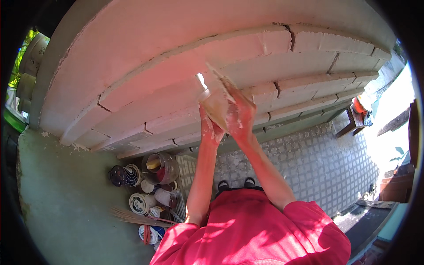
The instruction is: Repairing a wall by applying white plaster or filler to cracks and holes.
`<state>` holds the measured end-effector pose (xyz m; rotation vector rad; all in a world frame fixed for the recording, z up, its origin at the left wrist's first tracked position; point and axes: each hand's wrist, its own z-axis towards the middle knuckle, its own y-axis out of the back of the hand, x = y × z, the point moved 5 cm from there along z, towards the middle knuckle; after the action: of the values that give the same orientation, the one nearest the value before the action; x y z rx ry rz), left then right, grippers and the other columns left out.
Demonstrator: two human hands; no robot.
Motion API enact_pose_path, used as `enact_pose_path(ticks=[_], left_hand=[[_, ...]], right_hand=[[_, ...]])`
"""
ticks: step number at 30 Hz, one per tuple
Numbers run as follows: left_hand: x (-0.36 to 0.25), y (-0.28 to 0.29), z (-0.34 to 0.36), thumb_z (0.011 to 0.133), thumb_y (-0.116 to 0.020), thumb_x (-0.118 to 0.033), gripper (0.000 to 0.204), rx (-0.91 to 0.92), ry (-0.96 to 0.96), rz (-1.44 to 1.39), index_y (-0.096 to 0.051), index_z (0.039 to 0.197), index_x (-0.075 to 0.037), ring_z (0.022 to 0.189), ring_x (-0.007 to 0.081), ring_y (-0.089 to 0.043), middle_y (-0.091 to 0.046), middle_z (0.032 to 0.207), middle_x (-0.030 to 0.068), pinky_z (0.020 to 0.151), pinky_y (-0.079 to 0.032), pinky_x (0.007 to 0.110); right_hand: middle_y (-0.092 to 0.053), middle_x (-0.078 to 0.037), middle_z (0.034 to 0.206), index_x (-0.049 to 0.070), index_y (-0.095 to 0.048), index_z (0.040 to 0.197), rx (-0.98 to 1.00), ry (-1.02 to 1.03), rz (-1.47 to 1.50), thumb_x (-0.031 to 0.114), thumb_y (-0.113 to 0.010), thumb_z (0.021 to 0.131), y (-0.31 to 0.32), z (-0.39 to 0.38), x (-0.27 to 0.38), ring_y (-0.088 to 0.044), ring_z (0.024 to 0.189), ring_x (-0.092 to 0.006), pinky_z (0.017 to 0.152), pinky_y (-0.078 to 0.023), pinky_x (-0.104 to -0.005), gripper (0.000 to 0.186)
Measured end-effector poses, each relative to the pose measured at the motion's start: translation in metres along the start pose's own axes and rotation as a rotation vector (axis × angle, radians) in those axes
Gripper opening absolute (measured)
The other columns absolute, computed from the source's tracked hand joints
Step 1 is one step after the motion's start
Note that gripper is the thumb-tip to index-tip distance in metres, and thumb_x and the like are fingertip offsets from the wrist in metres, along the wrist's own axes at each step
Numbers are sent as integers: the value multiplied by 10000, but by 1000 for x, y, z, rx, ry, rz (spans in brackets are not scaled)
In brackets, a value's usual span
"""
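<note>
In front of a pale, stepped wall (247, 51), my two hands meet near the middle of the view. My left hand (211, 128) is closed around the lower edge of a cream-coloured flat piece (215, 108), which has a bright, shiny upper end. Beside it, my right hand (241, 112) is closed on a thin flat blade (215, 73), seen nearly edge-on and pointing up and left. White paste is smeared over the right fingers and wrist. Blur and the fingers hide both handles.
Several tubs, a clear round container (165, 170) and a twig broom (132, 216) stand at lower left. Tiled floor (300, 163) extends to the right. A small wooden stool (349, 123) with an orange bucket (360, 105) is at far right. Dark cracks cross the wall ledges.
</note>
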<state>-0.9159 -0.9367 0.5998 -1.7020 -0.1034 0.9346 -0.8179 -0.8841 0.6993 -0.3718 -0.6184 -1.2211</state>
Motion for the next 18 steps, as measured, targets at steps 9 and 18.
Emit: enact_pose_path(ticks=[9, 18], left_hand=[[9, -1, -9, 979, -440, -507, 578, -64, 14, 40, -404, 1401, -114, 1246, 238, -500, -496, 1369, 67, 1042, -450, 418], [21, 8, -11, 954, -484, -523, 617, -43, 32, -14, -401, 1400, -104, 1233, 251, -507, -500, 1355, 75, 1020, -456, 416]], right_hand=[[-671, -136, 911, -3, -610, 1212, -316, -309, 42, -69, -459, 832, 48, 40, -60, -556, 570, -124, 520, -472, -292, 415], [-679, -200, 950, -35, -593, 1228, -169, 59, -4, -109, -412, 729, 27, 23, -33, -667, 712, -280, 650, -516, -323, 536]])
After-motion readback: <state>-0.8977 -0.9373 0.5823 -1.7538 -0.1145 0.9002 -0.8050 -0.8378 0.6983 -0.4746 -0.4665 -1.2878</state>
